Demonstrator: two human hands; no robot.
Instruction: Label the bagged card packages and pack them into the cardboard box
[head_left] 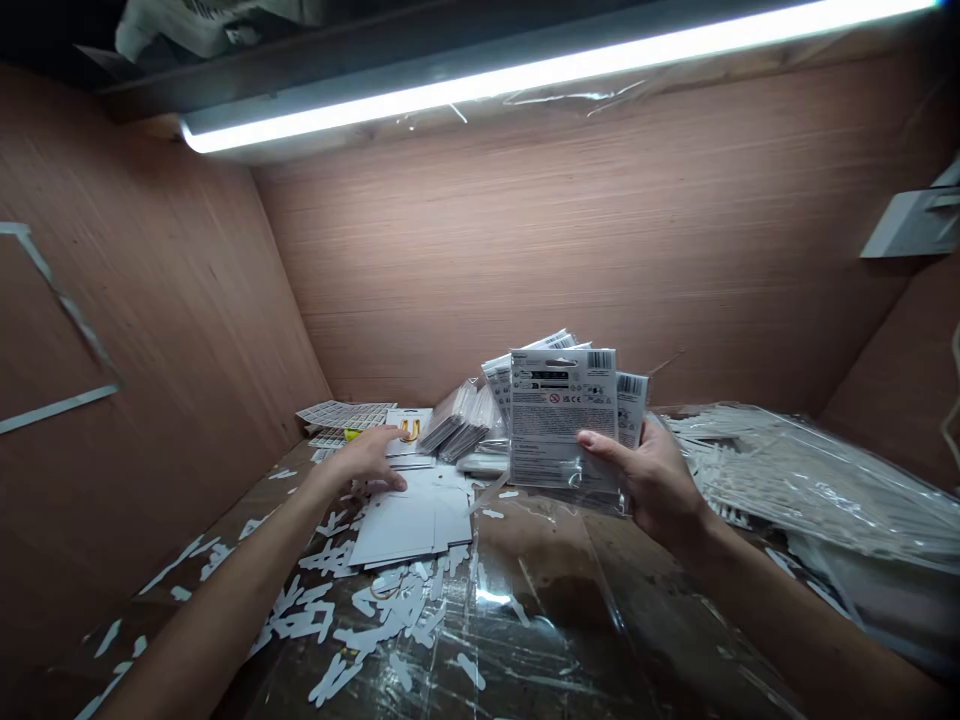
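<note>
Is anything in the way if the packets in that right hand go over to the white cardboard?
Nothing solid that I can see. Between the packets in the right hand and the white cardboard, there is only a clear plastic sheet lying flat below them.

The bench's (675,640) front middle, under plastic sheeting (540,610), leaves a way through; stacked card packs (454,420) block the back edge.

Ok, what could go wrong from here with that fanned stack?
The fanned packets are pinched at one edge by the right hand, so some could slip free. White scraps on the slick plastic sheeting near the left hand could get mixed into the white card blanks it touches.
</note>
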